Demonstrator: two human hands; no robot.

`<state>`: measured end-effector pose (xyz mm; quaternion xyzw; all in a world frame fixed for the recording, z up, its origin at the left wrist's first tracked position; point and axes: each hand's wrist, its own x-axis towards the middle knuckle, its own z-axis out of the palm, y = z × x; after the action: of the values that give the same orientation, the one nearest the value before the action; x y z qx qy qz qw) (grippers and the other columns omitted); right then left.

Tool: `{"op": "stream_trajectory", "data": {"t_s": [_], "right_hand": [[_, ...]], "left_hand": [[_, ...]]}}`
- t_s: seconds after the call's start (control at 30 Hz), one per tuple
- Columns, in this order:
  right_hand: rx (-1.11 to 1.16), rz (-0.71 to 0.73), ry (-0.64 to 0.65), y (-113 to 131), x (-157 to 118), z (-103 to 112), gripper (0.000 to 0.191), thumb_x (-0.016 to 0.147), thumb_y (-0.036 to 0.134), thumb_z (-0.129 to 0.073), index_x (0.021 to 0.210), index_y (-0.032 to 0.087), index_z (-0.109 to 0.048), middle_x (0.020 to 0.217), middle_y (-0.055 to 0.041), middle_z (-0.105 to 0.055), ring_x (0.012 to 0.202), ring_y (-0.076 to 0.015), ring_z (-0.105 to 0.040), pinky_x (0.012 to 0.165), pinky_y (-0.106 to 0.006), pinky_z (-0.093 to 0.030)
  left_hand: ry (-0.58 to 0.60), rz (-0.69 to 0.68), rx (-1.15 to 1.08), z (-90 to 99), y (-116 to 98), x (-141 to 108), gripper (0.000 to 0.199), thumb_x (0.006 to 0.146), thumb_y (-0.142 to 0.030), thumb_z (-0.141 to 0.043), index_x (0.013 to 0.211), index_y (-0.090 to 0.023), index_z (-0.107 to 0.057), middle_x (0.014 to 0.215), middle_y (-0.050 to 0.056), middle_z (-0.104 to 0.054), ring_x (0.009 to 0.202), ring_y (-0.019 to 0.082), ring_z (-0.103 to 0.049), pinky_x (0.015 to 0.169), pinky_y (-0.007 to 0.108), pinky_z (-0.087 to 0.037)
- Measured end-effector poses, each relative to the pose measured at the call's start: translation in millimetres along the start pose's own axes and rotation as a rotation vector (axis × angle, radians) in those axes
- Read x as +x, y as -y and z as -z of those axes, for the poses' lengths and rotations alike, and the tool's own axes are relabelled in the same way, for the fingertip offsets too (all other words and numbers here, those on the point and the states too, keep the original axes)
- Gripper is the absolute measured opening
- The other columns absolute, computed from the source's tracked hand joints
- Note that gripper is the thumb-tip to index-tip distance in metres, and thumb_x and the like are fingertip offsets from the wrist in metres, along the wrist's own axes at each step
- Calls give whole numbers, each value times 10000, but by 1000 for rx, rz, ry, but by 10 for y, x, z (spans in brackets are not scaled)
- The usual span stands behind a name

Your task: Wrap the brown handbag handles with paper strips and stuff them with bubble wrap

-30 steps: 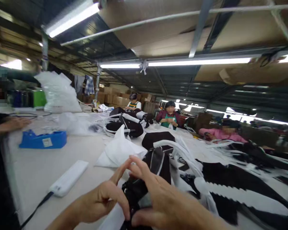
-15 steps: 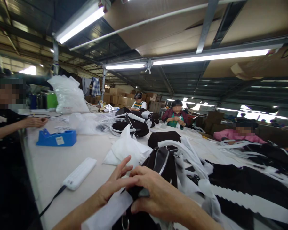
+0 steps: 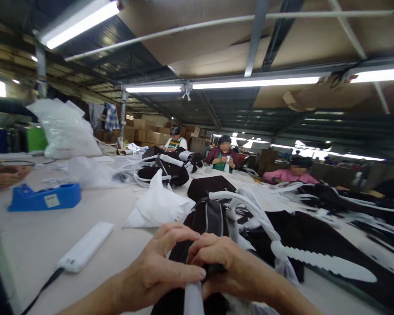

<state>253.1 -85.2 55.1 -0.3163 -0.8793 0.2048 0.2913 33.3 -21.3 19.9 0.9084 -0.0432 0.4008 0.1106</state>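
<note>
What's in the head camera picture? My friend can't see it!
A person's left hand and right hand are close together over black material and a white strip at a table. A blue tape dispenser and white corded device lie to the left, with other people beyond.

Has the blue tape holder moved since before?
No, the tape holder still sits left of and beyond the power strip; the camera's view shifted.

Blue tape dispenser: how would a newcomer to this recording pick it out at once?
Find the big pale table, then, towards the left, the white bar with a dark cord. Beyond that bar, near the picture's left edge, sits the long, low blue tape dispenser. Its blue body and pale square label set it apart from the whitish plastic behind.
</note>
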Motion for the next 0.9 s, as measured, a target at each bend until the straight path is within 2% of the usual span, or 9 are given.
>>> {"op": "stream_trajectory", "data": {"t_s": [0.17,0.3,0.37,0.43,0.57,0.67,0.73,0.83,0.9], "right_hand": [[79,-128,-17,24,-448,243,219,846,375,-697,763,173,-715,863,-44,-714,834,-173,-652,758,-262,-496],[93,-216,-43,31,-810,435,229,794,376,-710,756,150,-703,786,-33,-676,778,-176,-626,716,-266,-489],[60,-278,-91,36,-953,499,268,749,401,-745,822,145,-710,818,-32,-684,796,-180,-619,736,-273,-485],[-9,-330,-153,40,-1060,534,310,707,408,-777,865,152,-699,865,-27,-691,804,-174,-604,742,-270,-479],[-125,-358,-213,28,-1145,569,272,702,373,-793,838,174,-667,877,-5,-692,783,-152,-593,722,-249,-466],[-224,-397,-228,-20,-1076,631,274,666,284,-840,801,185,-623,832,23,-683,731,-129,-585,671,-222,-438],[-395,-421,-177,-72,-985,694,308,646,247,-853,781,191,-583,812,27,-666,711,-127,-570,644,-224,-415],[-736,-391,-28,-146,-905,802,313,659,297,-842,783,196,-573,829,5,-655,762,-163,-573,716,-285,-414],[-858,-428,-10,-151,-973,895,302,662,327,-831,790,199,-589,877,-11,-660,821,-191,-586,767,-323,-409]], "left_hand": [[301,-113,-164,-227,11,670,318,977,-423,-516,1157,-275,-732,1459,103,-485,1372,293,-402,1188,456,-274],[563,-63,-395,-467,55,1138,568,864,-565,-623,1333,-245,-621,1616,163,-242,1497,341,-191,1199,490,-238],[650,-88,-507,-582,84,1309,597,848,-586,-628,1317,-218,-634,1641,151,-175,1518,329,-100,1212,465,-204],[685,-146,-596,-670,107,1426,559,846,-570,-645,1269,-204,-672,1634,117,-219,1523,306,-71,1221,424,-186],[650,-140,-686,-756,165,1483,371,903,-483,-627,1174,-254,-736,1608,36,-293,1524,281,-97,1223,385,-194],[604,-51,-691,-840,271,1374,287,921,-405,-628,1118,-246,-762,1635,23,-217,1527,300,-24,1225,416,-179],[515,21,-692,-961,347,1256,224,908,-337,-650,1049,-219,-778,1653,27,-153,1524,330,-19,1223,459,-169],[300,113,-704,-1232,388,1115,173,916,-233,-599,942,-180,-761,1656,58,-120,1483,349,-241,1205,490,-229],[182,142,-655,-1426,341,1105,213,933,-174,-518,891,-161,-726,1654,83,-119,1441,335,-342,1180,487,-296]]}}
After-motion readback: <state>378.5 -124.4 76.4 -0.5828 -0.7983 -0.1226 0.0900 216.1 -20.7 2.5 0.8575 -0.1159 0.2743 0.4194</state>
